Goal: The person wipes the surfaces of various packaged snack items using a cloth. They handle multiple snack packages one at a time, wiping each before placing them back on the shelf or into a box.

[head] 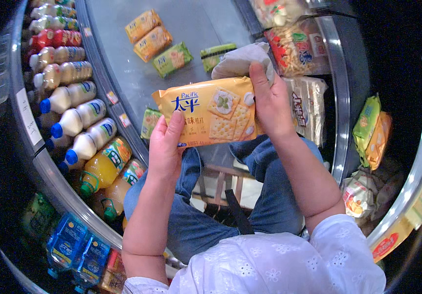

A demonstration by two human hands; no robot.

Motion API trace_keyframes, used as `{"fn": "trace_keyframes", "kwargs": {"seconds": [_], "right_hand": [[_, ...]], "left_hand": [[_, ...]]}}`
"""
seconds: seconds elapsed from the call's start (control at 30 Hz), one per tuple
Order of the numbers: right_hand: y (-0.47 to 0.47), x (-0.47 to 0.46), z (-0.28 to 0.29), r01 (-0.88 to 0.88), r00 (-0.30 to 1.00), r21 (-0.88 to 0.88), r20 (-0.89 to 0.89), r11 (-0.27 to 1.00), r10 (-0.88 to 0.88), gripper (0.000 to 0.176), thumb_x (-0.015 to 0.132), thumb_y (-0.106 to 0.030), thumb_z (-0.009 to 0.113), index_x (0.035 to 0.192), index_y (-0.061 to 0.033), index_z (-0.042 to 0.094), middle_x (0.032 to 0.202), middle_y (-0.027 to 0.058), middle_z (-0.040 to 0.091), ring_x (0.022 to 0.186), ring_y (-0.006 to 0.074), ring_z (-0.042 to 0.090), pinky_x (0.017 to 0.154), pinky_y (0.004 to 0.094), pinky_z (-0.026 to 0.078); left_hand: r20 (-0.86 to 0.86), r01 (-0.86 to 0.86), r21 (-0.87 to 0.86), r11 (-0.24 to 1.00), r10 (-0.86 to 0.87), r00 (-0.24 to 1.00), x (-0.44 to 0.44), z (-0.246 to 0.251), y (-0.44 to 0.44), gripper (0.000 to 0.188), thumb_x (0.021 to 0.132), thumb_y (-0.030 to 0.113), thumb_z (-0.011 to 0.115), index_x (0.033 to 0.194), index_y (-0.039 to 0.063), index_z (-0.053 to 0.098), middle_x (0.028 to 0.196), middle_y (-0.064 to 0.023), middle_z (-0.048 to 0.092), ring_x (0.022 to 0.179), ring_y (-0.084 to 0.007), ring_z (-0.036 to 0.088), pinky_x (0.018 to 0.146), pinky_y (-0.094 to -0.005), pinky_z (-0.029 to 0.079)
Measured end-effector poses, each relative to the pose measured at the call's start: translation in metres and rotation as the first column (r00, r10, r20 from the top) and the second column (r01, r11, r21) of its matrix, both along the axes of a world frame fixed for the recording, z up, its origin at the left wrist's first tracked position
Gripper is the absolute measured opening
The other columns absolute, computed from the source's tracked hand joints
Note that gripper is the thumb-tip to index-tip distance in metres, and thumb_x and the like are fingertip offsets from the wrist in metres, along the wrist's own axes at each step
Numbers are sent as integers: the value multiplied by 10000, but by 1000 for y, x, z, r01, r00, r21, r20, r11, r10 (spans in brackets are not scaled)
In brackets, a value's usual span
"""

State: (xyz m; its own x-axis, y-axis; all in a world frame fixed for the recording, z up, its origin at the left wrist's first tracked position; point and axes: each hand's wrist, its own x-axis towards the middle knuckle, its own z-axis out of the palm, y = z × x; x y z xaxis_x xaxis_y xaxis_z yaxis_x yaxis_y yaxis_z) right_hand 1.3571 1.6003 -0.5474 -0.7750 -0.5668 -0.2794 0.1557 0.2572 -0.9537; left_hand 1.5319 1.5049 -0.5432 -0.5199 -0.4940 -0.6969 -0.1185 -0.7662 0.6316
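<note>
A yellow Pacific cracker packet (211, 110) is held up between both hands, its printed front turned upward. My left hand (167, 141) grips the packet's lower left end, thumb on the front. My right hand (271, 99) holds its right end and also has a crumpled grey-white cloth (247, 60) between thumb and palm, above the packet. Beyond, on the grey floor, lie two orange cracker packets (152, 42) side by side, a green cracker packet (173, 59) touching them, and another green packet (214, 55) partly behind the cloth. One more green packet (150, 123) shows beside my left hand.
At left, a shelf holds rows of milky drink bottles (82, 117) and an orange juice bottle (106, 161). Bagged snacks (295, 47) and a white-wrapped pack (306, 106) fill the right shelf. Green and orange packets (372, 132) lie farther right. My jeans-clad legs (203, 220) are below.
</note>
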Motion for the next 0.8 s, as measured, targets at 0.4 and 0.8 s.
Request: {"fn": "trace_keyframes", "kwargs": {"seconds": [0.4, 0.8], "right_hand": [[94, 39, 52, -56, 998, -290, -35, 955, 48, 501, 908, -472, 485, 1020, 2, 600, 935, 104, 654, 902, 182, 589, 824, 327, 451], [154, 55, 23, 641, 749, -395, 507, 658, -426, 397, 920, -370, 510, 1007, 11, 580, 947, 109, 637, 848, 215, 617, 735, 353, 491]], "left_hand": [[-347, -184, -315, 931, 67, 935, 32, 44, 59, 460, 934, 350, 498, 1237, 8, 449, 1143, -121, 581, 1033, -241, 595, 833, -375, 522], [-274, -171, -303, 938, 86, 958, -1, 89, 154, 501, 889, 376, 564, 1270, 72, 450, 1223, -97, 544, 1061, -245, 577, 868, -365, 500]]}}
